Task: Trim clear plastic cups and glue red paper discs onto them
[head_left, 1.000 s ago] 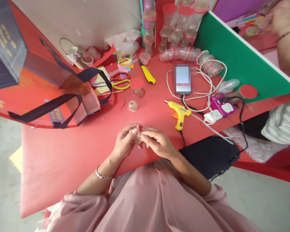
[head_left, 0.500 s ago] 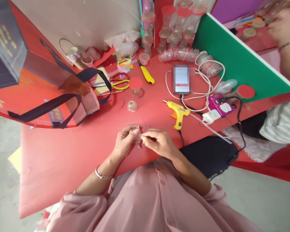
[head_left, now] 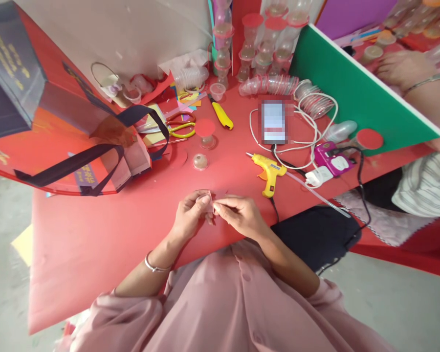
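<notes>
Near the table's front edge, my left hand (head_left: 189, 213) is closed around a small clear plastic cup (head_left: 210, 201), its open side facing right. My right hand (head_left: 241, 214) meets it there, thumb and forefinger pinched at the cup's rim. Whether those fingertips hold anything besides the rim is too small to see. Beyond my hands sit a small domed clear cup (head_left: 200, 161) and a red-topped plastic piece (head_left: 206, 129). A yellow glue gun (head_left: 269, 171) lies to the right, its nozzle pointing left.
A large red-orange bag (head_left: 58, 161) stands at left beside scissors (head_left: 183, 129). Behind are a yellow cutter (head_left: 222, 116), a phone (head_left: 274, 121) with white cables and stacked plastic cups (head_left: 269, 85). A purple power adapter (head_left: 333, 159) and green board (head_left: 352, 93) border another person's arm (head_left: 421, 93).
My hands stay together on the cup, with the right fingers shifting slightly at its rim. Behind the green board, the other person's hand has moved left and down. The view has shifted slightly.
</notes>
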Motion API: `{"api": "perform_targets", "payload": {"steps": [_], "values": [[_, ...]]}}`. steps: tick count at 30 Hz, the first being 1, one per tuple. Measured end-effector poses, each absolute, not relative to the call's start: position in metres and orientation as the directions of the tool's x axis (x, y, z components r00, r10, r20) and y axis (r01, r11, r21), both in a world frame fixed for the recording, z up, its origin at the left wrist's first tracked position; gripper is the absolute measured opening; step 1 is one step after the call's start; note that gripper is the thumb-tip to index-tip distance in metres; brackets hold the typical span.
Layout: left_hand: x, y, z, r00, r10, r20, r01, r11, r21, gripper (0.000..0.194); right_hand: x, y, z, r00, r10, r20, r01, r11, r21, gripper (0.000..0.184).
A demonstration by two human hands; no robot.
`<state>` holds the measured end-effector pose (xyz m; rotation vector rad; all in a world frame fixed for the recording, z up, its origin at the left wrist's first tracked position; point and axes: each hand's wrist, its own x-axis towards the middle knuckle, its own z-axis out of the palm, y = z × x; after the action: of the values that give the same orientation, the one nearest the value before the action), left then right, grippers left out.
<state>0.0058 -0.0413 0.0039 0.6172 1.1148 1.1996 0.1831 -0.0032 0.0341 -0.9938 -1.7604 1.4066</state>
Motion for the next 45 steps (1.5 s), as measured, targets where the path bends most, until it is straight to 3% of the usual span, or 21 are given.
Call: {"api": "perform_targets", "payload": {"steps": [8, 13, 20, 25, 30, 35, 45], "values": [[0.005, -0.044, 0.003, -0.025, 0.947, -0.32, -0.381, 0.287, 0.879, 0.041, 0.179, -0.007, 0.028, -0.435, 0.837, 0.332, 0.286, 0.479, -0.83, 0.021], [0.002, -0.046, 0.0, -0.021, 0.969, -0.246, -0.386, 0.219, 0.896, 0.044, 0.18, -0.005, 0.017, -0.339, 0.914, 0.224, 0.35, 0.343, -0.872, 0.02], [0.0, -0.044, -0.002, -0.036, 0.979, -0.203, -0.389, 0.173, 0.905, 0.047, 0.189, 0.0, 0.017, -0.419, 0.895, 0.154, 0.297, 0.296, -0.908, 0.017], [0.0, -0.044, -0.006, -0.051, 0.982, -0.18, -0.404, 0.144, 0.903, 0.06, 0.191, 0.002, 0.025, -0.385, 0.917, 0.104, 0.36, 0.253, -0.898, 0.042], [-0.001, -0.043, -0.007, -0.048, 0.976, -0.213, -0.402, 0.177, 0.898, 0.066, 0.19, 0.003, 0.027, -0.392, 0.918, 0.07, 0.287, 0.194, -0.938, 0.014], [-0.001, -0.043, -0.006, -0.053, 0.971, -0.233, -0.401, 0.193, 0.896, 0.063, 0.187, 0.001, 0.031, -0.521, 0.853, 0.035, 0.181, 0.151, -0.972, 0.022], [0.001, -0.044, -0.005, -0.044, 0.975, -0.218, -0.391, 0.184, 0.902, 0.064, 0.186, 0.001, 0.028, -0.528, 0.848, 0.04, 0.152, 0.141, -0.978, 0.021]]}}
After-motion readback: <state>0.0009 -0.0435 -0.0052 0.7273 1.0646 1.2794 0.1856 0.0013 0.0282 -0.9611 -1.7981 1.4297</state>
